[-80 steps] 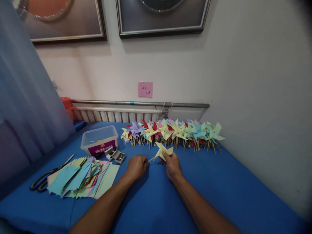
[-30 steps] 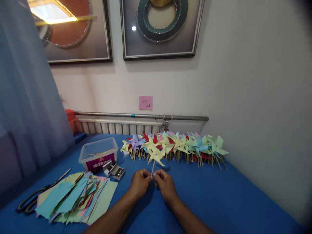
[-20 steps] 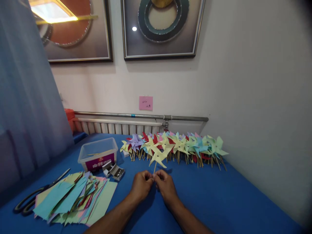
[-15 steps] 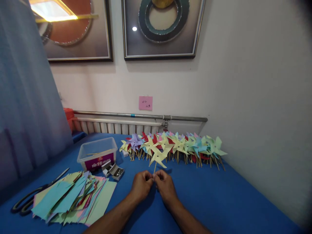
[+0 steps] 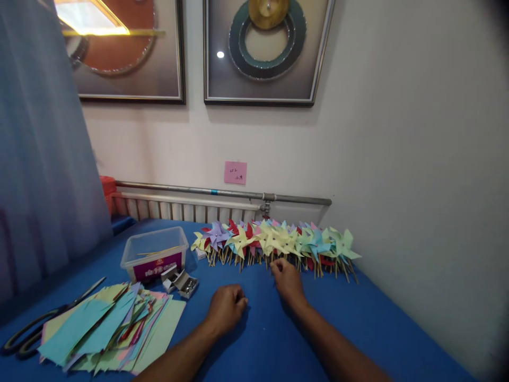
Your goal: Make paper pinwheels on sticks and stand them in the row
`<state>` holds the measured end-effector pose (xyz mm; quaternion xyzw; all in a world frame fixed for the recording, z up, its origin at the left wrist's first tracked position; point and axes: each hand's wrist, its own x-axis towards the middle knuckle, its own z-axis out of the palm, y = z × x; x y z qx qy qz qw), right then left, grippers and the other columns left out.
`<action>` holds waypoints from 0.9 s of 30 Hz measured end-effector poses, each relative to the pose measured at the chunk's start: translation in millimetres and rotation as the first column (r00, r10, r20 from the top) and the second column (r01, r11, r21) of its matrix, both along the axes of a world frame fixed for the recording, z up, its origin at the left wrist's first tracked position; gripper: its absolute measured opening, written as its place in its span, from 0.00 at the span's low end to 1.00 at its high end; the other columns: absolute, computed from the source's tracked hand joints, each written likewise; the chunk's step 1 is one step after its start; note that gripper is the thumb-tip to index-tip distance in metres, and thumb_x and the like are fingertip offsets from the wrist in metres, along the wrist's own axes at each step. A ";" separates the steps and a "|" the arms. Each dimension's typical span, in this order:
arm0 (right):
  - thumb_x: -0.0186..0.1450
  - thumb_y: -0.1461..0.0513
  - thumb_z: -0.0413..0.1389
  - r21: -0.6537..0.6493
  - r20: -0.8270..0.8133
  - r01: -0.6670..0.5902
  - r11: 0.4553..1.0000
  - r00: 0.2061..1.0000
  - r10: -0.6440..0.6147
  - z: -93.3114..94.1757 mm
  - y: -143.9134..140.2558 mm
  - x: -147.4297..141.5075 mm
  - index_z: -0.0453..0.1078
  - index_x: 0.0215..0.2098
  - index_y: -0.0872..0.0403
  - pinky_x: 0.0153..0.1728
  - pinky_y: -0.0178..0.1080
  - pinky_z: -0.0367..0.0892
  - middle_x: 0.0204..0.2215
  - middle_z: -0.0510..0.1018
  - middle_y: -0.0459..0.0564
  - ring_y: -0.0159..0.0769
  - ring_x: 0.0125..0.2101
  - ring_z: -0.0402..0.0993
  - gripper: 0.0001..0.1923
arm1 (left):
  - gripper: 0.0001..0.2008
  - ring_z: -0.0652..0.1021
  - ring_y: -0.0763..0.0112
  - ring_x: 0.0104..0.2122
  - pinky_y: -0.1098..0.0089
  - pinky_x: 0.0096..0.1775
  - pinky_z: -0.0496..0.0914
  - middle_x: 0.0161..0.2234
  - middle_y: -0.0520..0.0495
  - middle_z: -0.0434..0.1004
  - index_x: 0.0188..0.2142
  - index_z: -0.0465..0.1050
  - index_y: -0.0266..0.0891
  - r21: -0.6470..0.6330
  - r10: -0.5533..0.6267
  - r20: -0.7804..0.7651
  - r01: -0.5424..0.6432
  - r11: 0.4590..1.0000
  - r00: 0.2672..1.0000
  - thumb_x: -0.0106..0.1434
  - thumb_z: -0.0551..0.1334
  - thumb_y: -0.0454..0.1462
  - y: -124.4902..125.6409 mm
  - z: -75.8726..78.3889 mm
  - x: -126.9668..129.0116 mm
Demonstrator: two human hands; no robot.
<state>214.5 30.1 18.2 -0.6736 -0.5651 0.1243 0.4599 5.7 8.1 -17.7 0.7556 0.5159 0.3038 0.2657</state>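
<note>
We had our right hand reached fwd to the near edge of the pinwheel row, fingers curled and pinched at the stick end of a yellow pinwheel approx mid-row; couldn't tell for sure whether the fingertips gripped the stick or only touched it, since the knuckles hid the tips. That pinwheel lay in w/ the others, paper head toward the wall, stick pointing back toward us, long axis running near-to-far. The row itself ran left-to-right along the far side of the blue table, just below the radiator pipe. Our left hand rested on the cloth nearer us, loosely fisted, holding nothing we could see, well apart from the row. To the left sat a clear plastic tub, a small open pin box just beside it, a fanned pile of coloured paper sheets, and scissors at the far-left edge.
</note>
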 end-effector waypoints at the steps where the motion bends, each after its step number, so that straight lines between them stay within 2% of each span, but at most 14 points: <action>1: 0.65 0.60 0.54 -0.002 0.027 0.026 1.000 0.999 -0.026 2.1 4.9 6.8 0.72 0.26 0.52 0.31 0.37 0.60 0.23 0.80 0.49 0.40 0.28 0.75 0.10 | 0.06 0.75 0.69 0.33 0.70 0.35 0.59 0.31 0.49 0.80 0.29 0.76 0.38 0.004 -0.003 -0.016 0.003 1.000 1.000 0.61 0.62 0.35 -0.5 -0.1 0.1; 4: 0.66 0.62 0.53 -0.013 0.098 0.087 0.996 0.992 -0.085 1.4 16.3 20.3 0.74 0.28 0.53 0.32 0.36 0.58 0.25 0.80 0.50 0.40 0.29 0.75 0.10 | 0.06 0.76 0.68 0.34 0.70 0.36 0.58 0.32 0.49 0.81 0.30 0.77 0.39 0.001 -0.005 -0.060 0.005 1.000 0.998 0.62 0.62 0.35 -1.8 0.6 0.0; 10: 0.68 0.63 0.53 -0.036 0.183 0.149 0.988 0.973 -0.140 -15.1 28.8 26.8 0.77 0.34 0.54 0.32 0.36 0.58 0.28 0.82 0.53 0.39 0.31 0.77 0.10 | 0.06 0.76 0.68 0.35 0.70 0.36 0.58 0.32 0.49 0.81 0.29 0.76 0.39 0.002 -0.007 -0.079 0.007 1.000 0.997 0.62 0.62 0.35 -2.8 3.3 0.0; 17: 0.69 0.62 0.53 -0.071 0.197 0.161 0.984 0.970 -0.145 -26.4 32.1 29.4 0.76 0.34 0.53 0.32 0.35 0.59 0.30 0.83 0.52 0.39 0.32 0.78 0.10 | 0.06 0.76 0.68 0.35 0.70 0.36 0.58 0.32 0.48 0.81 0.29 0.76 0.39 -0.008 -0.001 -0.111 0.000 1.000 0.994 0.62 0.62 0.35 1.5 -0.6 2.0; 27: 0.70 0.61 0.52 -0.047 0.185 0.175 0.983 0.969 -0.163 -28.4 30.6 28.3 0.75 0.35 0.53 0.33 0.35 0.60 0.31 0.83 0.52 0.39 0.33 0.78 0.10 | 0.05 0.75 0.69 0.34 0.71 0.35 0.57 0.31 0.50 0.80 0.30 0.76 0.39 -0.035 0.000 -0.126 -0.005 0.999 0.992 0.62 0.62 0.35 1.3 1.3 1.2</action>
